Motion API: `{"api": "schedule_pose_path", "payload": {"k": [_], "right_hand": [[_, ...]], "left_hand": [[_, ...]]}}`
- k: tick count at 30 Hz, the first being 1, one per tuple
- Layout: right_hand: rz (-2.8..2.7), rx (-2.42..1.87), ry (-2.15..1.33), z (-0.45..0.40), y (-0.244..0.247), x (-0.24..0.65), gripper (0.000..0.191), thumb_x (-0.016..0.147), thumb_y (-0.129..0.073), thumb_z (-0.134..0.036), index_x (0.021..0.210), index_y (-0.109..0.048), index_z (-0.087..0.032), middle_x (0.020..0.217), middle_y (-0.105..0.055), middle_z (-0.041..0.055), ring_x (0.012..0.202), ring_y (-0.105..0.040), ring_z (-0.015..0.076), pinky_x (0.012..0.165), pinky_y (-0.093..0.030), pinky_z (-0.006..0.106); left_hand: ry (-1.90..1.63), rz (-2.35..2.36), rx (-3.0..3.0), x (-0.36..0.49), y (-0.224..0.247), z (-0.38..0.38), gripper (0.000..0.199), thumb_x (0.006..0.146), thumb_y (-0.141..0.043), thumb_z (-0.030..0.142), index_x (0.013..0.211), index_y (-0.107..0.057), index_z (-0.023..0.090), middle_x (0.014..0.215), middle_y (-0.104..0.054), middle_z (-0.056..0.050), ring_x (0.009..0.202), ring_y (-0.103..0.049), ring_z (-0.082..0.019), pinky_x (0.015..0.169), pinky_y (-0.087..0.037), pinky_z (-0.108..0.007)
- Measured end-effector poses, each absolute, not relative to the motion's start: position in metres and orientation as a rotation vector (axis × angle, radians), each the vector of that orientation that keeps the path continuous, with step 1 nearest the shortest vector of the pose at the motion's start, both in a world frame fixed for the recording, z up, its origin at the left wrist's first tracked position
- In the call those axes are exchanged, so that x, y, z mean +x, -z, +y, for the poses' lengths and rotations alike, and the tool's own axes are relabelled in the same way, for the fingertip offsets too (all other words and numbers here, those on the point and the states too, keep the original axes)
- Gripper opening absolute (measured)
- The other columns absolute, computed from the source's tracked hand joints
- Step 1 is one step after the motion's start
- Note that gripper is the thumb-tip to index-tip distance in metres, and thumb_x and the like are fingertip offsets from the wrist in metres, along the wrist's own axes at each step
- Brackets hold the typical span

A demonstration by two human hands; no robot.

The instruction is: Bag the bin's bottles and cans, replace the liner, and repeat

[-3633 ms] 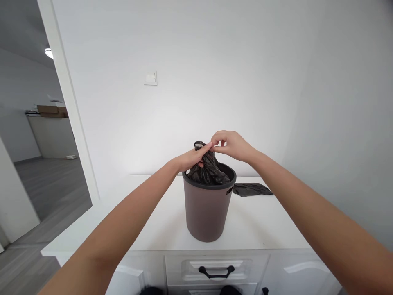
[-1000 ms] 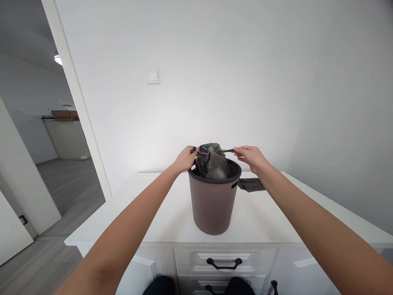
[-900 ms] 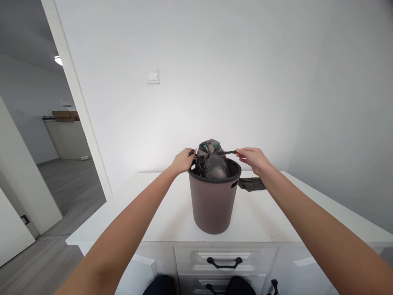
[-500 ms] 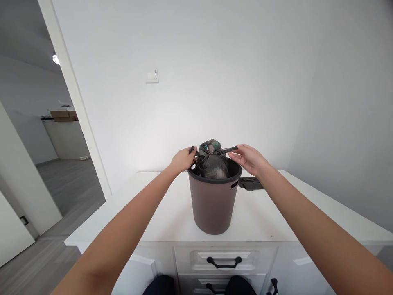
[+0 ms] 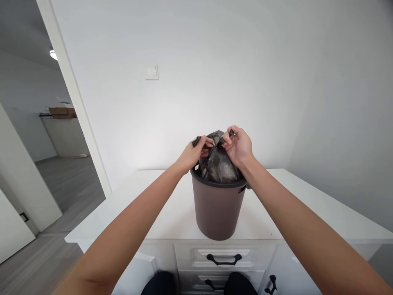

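A brownish-mauve bin point(image 5: 217, 213) with a black rim stands on the white countertop point(image 5: 172, 221). Inside it is a full black plastic bag point(image 5: 222, 166), gathered at its neck just above the rim. My left hand point(image 5: 196, 152) is closed on a twisted end of the bag at the neck's left side. On the right, my right hand point(image 5: 238, 145) grips the other twisted end, its fingers curled and raised over the rim. Both hands are close together, with the bag's neck between them.
Behind the right wrist, a bit of dark material point(image 5: 249, 187) shows beside the bin. Below the countertop are drawers with black handles point(image 5: 224, 259). A light switch point(image 5: 151, 72) is on the wall, and a doorway opens at the left.
My hands have come closer together, the right one moving left and up. The bin has shifted slightly right and nearer. The dark material at the right is now mostly hidden.
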State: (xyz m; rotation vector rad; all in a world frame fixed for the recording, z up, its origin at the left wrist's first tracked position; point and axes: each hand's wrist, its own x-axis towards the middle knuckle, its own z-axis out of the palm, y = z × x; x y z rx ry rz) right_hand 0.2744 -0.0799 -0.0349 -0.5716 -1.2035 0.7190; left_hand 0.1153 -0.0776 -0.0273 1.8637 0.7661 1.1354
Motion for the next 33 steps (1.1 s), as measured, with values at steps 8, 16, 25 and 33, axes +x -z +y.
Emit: {"api": "schedule_pose_path", "payload": {"k": [8, 16, 25, 33], "right_hand": [[-1.331, -0.551, -0.551, -0.087, -0.003, 0.26, 0.02, 0.084, -0.056, -0.034, 0.073, -0.044, -0.023, 0.048, -0.037, -0.007, 0.048, -0.039, 0.0105, 0.054, -0.039, 0.026], [-1.502, -0.673, -0.29, -0.11, -0.058, 0.277, 0.003, 0.083, -0.058, -0.021, 0.082, -0.059, -0.018, 0.067, -0.054, -0.0043, 0.07, -0.059, 0.0097, 0.068, -0.045, 0.026], [-1.641, -0.275, -0.431, -0.122, -0.102, 0.239, 0.005, 0.081, -0.05, -0.026, 0.077, -0.052, -0.027, 0.076, -0.061, -0.001, 0.078, -0.061, 0.0173, 0.081, -0.054, 0.032], [-1.82, -0.278, -0.508, -0.141, -0.115, 0.171, 0.016, 0.095, -0.036, -0.025, 0.084, -0.048, -0.025, 0.081, -0.063, -0.0034, 0.084, -0.062, 0.0118, 0.087, -0.053, 0.026]], "left_hand": [[-1.347, 0.655, 1.8, 0.126, 0.01, -0.083, 0.04, 0.101, -0.037, 0.044, 0.111, -0.063, 0.016, 0.123, -0.063, -0.01, 0.112, -0.06, -0.02, 0.098, -0.047, -0.032], [-1.598, 0.462, 1.95, 0.141, -0.043, -0.053, 0.05, 0.098, -0.034, 0.058, 0.119, -0.06, 0.02, 0.119, -0.063, -0.005, 0.125, -0.054, -0.03, 0.101, -0.045, -0.044], [-1.732, 0.315, 2.432, 0.099, -0.078, -0.085, 0.038, 0.092, -0.052, 0.043, 0.128, -0.055, 0.034, 0.129, -0.06, 0.003, 0.137, -0.042, -0.026, 0.113, -0.037, -0.041], [-1.879, 0.459, 2.303, 0.035, -0.09, -0.106, 0.021, 0.075, -0.077, 0.03, 0.091, -0.064, 0.031, 0.097, -0.068, 0.006, 0.108, -0.052, -0.021, 0.107, -0.041, -0.043]]}}
